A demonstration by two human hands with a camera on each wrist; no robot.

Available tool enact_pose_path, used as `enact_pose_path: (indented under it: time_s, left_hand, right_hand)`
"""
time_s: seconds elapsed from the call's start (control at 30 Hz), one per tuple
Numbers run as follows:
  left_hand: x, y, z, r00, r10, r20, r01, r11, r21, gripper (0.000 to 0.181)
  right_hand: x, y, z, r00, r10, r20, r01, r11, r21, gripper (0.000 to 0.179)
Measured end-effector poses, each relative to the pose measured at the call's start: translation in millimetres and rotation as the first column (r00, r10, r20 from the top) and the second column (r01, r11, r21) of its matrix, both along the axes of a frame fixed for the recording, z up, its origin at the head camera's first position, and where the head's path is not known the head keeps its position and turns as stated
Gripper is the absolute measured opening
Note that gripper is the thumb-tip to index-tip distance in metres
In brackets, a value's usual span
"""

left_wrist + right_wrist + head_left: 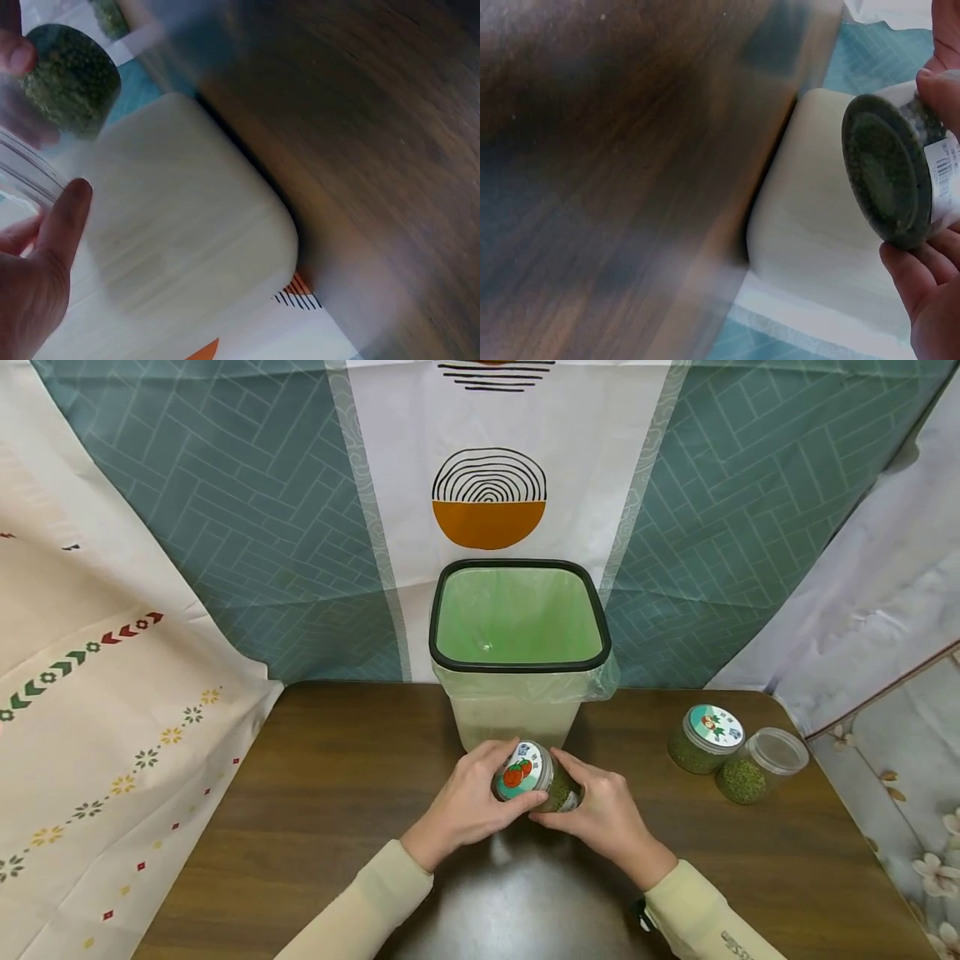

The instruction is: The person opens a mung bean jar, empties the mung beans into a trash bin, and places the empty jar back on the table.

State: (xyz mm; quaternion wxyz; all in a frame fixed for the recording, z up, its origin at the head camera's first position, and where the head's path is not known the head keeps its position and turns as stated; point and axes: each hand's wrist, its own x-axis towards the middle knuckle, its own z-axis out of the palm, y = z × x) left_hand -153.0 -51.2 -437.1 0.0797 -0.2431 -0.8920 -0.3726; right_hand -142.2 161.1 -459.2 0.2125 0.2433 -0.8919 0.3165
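Both hands hold a clear plastic jar (pixel 558 789) of green dried bits, tilted so its lid turns to the left. The left hand (pixel 480 793) grips the lid end, which carries a round label (pixel 519 770) with red tomatoes. Around the jar's body, the right hand (pixel 600 810) curls its thumb and fingers. In the right wrist view the jar's dark round base (pixel 889 172) and a barcode sticker (pixel 943 169) show. Through the clear side in the left wrist view, the green contents (pixel 71 82) are visible.
A pale bin (pixel 517 710) with a black rim and a green liner stands just behind the hands. At the right of the wooden table (pixel 337 793) are a lidded jar with a picture label (pixel 705 739) and a tilted jar (pixel 757 767) with a clear top. Patterned cloths hang around.
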Motion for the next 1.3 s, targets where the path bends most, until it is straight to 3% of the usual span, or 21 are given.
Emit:
enact_pose_path:
  time_s: [0.17,0.27,0.4,0.6,0.7,0.8,1.03,1.2,1.3]
  left_hand:
    - [0.1,6.1,2.7,0.996,0.078,0.047,-0.08,0.996,0.037,0.075]
    - [-0.8,6.4,4.3,0.994,0.076,0.077,-0.079,0.996,0.04,0.075]
    - [-3.3,-2.4,8.1,0.996,0.011,0.092,-0.008,1.0,-0.027,0.086]
    - [-8.0,-16.4,16.8,0.983,-0.163,0.078,0.171,0.979,-0.107,0.091]
    - [-8.7,-18.1,18.8,0.979,-0.188,0.078,0.197,0.973,-0.12,0.088]
    - [-8.3,-17.7,18.2,0.982,-0.172,0.076,0.18,0.976,-0.125,0.088]
    - [-5.6,-12.0,12.7,0.994,-0.067,0.084,0.074,0.994,-0.077,0.081]
    - [-2.5,-9.3,9.6,0.99,0.015,0.138,-0.008,0.999,-0.049,0.066]
    - [-1.9,-10.8,10.4,0.989,0.025,0.149,-0.015,0.998,-0.064,0.068]
  right_hand:
    - [-2.5,-1.8,1.4,0.998,-0.005,-0.067,0.006,1.0,0.006,0.084]
    - [-3.0,-0.9,2.1,0.997,-0.003,-0.081,0.004,1.0,0.013,0.085]
    - [-3.3,2.5,3.5,0.998,-0.007,-0.067,0.009,1.0,0.023,0.085]
    - [-3.4,7.0,5.4,0.999,-0.002,-0.039,0.003,0.999,0.031,0.086]
    - [-3.0,7.2,5.6,1.0,0.009,-0.018,-0.008,0.999,0.044,0.085]
    - [-2.6,7.0,5.5,1.0,0.015,-0.003,-0.015,0.999,0.049,0.086]
    - [-3.2,5.5,6.2,1.0,0.018,-0.024,-0.017,0.999,0.048,0.086]
    - [-1.5,3.2,4.7,0.999,0.014,-0.029,-0.012,0.998,0.069,0.086]
    - [-0.3,2.8,3.6,1.0,0.02,-0.018,-0.019,0.998,0.068,0.086]
